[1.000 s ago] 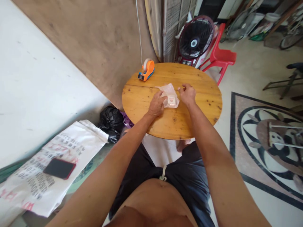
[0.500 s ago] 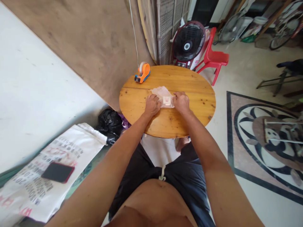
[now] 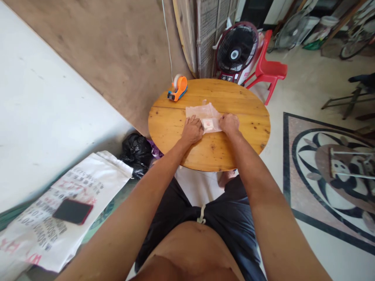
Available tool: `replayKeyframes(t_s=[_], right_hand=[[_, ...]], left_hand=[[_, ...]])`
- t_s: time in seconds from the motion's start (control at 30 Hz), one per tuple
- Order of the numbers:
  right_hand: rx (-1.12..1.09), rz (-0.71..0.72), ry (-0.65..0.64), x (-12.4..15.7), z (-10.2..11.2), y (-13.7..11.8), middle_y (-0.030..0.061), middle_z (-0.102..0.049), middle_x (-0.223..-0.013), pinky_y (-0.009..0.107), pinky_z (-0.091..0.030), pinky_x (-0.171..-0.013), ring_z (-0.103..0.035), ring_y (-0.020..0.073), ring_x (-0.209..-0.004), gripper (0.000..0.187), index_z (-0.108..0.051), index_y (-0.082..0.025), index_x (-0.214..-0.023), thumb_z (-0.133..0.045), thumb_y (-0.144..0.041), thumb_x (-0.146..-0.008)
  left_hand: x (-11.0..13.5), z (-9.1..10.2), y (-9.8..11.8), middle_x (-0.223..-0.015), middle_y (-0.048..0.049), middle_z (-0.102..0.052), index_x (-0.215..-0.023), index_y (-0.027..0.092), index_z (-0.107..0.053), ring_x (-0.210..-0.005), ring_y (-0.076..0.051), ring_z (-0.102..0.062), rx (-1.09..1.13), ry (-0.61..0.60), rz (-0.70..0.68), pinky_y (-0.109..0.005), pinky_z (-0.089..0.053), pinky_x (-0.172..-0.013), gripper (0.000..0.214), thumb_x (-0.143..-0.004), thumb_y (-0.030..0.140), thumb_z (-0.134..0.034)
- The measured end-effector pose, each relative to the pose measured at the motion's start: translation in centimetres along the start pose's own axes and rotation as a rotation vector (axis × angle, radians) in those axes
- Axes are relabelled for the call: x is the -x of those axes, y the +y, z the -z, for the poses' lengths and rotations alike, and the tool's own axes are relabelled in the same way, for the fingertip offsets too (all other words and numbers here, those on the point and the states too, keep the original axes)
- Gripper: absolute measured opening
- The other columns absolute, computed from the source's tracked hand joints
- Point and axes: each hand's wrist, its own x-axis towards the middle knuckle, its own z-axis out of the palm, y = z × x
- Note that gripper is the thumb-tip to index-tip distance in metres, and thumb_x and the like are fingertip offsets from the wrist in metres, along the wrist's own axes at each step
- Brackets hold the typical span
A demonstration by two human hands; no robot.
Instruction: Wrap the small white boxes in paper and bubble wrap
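Observation:
A clear plastic bag [image 3: 203,112] with a small pinkish packet [image 3: 209,125] inside lies flat on the round wooden table [image 3: 249,117]. My left hand [image 3: 191,130] presses on the bag's near left corner with curled fingers. My right hand [image 3: 229,123] holds the bag's near right edge, fingers closed on it. An orange and blue tape dispenser [image 3: 177,88] stands at the table's far left edge, apart from both hands.
Behind the table stand a dark red fan [image 3: 235,52] and a red plastic chair [image 3: 269,70]. A black bag [image 3: 135,150] lies on the floor left of the table. A dark phone [image 3: 72,211] rests on a white printed sack [image 3: 47,222].
My right hand came in from the bag's far right side to its near right edge. The bag now lies flatter and more spread out on the table.

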Motion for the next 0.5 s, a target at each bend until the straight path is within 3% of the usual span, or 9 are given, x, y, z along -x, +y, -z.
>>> replayKeyframes(t_s=[0.17, 0.33, 0.4, 0.5], right_hand=[[-0.012, -0.018, 0.082, 0.7, -0.7, -0.3, 0.0236, -0.067, -0.121, 0.041, -0.053, -0.085, -0.068, 0.0301, -0.098, 0.04, -0.065, -0.009, -0.123, -0.049, -0.016, -0.086], [-0.033, -0.049, 0.06, 0.7, -0.9, -0.2, 0.0275, -0.064, -0.121, 0.044, -0.052, -0.088, -0.066, 0.0336, -0.102, 0.037, -0.065, -0.006, -0.12, -0.049, -0.019, -0.089], [-0.07, 0.001, 0.062, 0.5, -0.9, 0.1, 0.0262, -0.064, -0.122, 0.046, -0.051, -0.092, -0.066, 0.0339, -0.104, 0.039, -0.066, -0.008, -0.123, -0.048, -0.022, -0.091], [-0.123, 0.186, 0.097, 0.1, -0.9, 0.2, 0.0211, -0.066, -0.125, 0.043, -0.047, -0.101, -0.064, 0.0315, -0.112, 0.044, -0.069, -0.013, -0.127, -0.048, -0.022, -0.09]], left_hand=[[-0.5, -0.7, -1.3, -0.141, -0.0187, -0.063, -0.136, 0.014, -0.058, -0.132, -0.032, -0.057, 0.124, -0.032, 0.018, -0.053, -0.036, -0.117, 0.051, -0.086, 0.021, -0.05], [-0.4, -0.6, -2.4, -0.14, -0.0162, -0.064, -0.139, 0.017, -0.056, -0.132, -0.031, -0.058, 0.279, -0.014, 0.013, -0.049, -0.04, -0.116, 0.056, -0.085, 0.025, -0.051], [-0.3, -0.4, -2.4, -0.143, -0.0146, -0.062, -0.14, 0.019, -0.055, -0.133, -0.031, -0.056, 0.316, 0.004, -0.006, -0.048, -0.04, -0.117, 0.054, -0.087, 0.031, -0.052], [-0.1, 0.0, -2.0, -0.143, -0.0152, -0.062, -0.141, 0.019, -0.053, -0.133, -0.031, -0.056, 0.312, 0.007, -0.04, -0.048, -0.04, -0.116, 0.058, -0.089, 0.043, -0.055]])
